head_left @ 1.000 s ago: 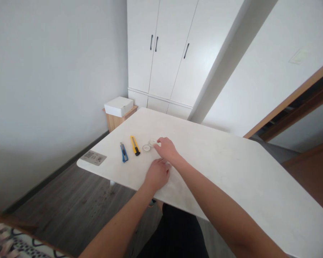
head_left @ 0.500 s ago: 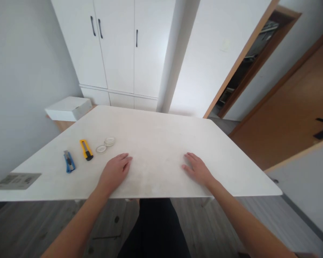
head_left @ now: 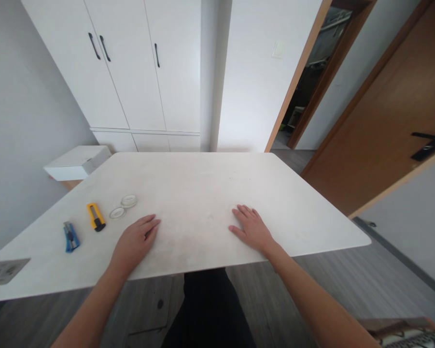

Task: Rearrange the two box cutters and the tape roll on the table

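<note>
My left hand lies flat, palm down, on the white table, fingers apart and holding nothing. My right hand also rests flat on the table to the right, empty. Left of my left hand sit two small clear round lids or containers, side by side. Further left lie a yellow utility knife and a blue utility knife. None of these touch my hands.
A grey printed card lies at the table's near left corner. A white box sits on a low wooden stand beyond the table's left side. White wardrobe doors stand behind; a brown door is on the right.
One second ago my right hand was at the small round containers; it has since drawn back to the right and lies flat. The view has swung to the right, so the objects appear further left.
</note>
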Tool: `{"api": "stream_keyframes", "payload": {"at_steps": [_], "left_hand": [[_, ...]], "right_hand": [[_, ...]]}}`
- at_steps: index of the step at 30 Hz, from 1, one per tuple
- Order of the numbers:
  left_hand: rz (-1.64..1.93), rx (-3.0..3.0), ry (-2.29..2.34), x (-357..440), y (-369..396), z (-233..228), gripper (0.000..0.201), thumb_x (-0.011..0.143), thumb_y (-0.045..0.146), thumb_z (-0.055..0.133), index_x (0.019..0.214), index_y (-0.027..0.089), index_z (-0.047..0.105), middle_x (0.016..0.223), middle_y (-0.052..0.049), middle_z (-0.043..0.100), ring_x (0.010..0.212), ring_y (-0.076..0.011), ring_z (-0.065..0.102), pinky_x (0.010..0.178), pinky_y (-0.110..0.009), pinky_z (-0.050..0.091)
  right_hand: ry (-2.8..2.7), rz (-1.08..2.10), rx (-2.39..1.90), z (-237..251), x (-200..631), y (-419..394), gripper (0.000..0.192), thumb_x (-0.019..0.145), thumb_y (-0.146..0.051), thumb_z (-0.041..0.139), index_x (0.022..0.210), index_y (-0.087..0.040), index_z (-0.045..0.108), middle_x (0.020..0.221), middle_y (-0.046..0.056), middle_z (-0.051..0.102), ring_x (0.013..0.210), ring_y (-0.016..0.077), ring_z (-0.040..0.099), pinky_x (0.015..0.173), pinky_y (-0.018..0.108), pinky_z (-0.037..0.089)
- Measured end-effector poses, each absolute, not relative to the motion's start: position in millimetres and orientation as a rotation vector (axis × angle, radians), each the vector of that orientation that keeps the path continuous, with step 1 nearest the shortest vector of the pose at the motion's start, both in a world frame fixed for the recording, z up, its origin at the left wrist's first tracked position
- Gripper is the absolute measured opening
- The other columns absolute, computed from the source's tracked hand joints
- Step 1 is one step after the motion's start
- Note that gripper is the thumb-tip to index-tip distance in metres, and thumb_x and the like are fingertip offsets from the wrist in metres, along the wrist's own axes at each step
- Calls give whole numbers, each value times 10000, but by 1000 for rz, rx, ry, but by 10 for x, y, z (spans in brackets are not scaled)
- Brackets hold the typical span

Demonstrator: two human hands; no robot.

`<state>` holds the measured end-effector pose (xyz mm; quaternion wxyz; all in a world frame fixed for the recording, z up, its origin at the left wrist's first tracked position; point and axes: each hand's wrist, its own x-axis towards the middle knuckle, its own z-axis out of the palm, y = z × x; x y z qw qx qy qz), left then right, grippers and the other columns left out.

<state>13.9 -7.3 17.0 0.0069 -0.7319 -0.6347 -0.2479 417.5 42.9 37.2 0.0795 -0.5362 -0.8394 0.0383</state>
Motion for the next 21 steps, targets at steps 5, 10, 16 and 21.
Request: {"api": "stream_keyframes", "payload": {"at_steps": [5,10,16,21], "left_hand": [[-781,-2289,-1992,144,-81,181,449,936,461,396,1098,218,736,1276,-76,670,1172,-245,623,1070,-412,463],[-787,-2296,-1992,141,-85,188,436,938,452,401,1101,224,735,1284,-71,666,1177,-246,621,1067,-420,467],[-808,-2294,-1991,144,-85,185,434,937,453,405,1097,225,737,1281,-73,667,1176,-251,621,1067,-425,468],[-825,-2282,-1996,154,-84,187,437,930,457,400,1081,230,743,1268,-71,675,1161,-256,631,1059,-429,474]], "right_hand": [[-2510,105,-1597,354,4179,433,697,954,-641,363,1485,-197,439,1577,132,350,1459,300,279,1182,503,184],[-2508,93,-1590,335,4188,443,699,951,-649,355,1492,-213,432,1578,131,348,1459,299,281,1179,507,193],[-2517,83,-1594,355,4182,434,691,955,-642,355,1488,-210,440,1576,127,353,1457,294,288,1179,499,201],[-2524,79,-1609,370,4178,433,697,956,-642,353,1489,-201,440,1575,129,353,1458,290,288,1181,495,204]]}}
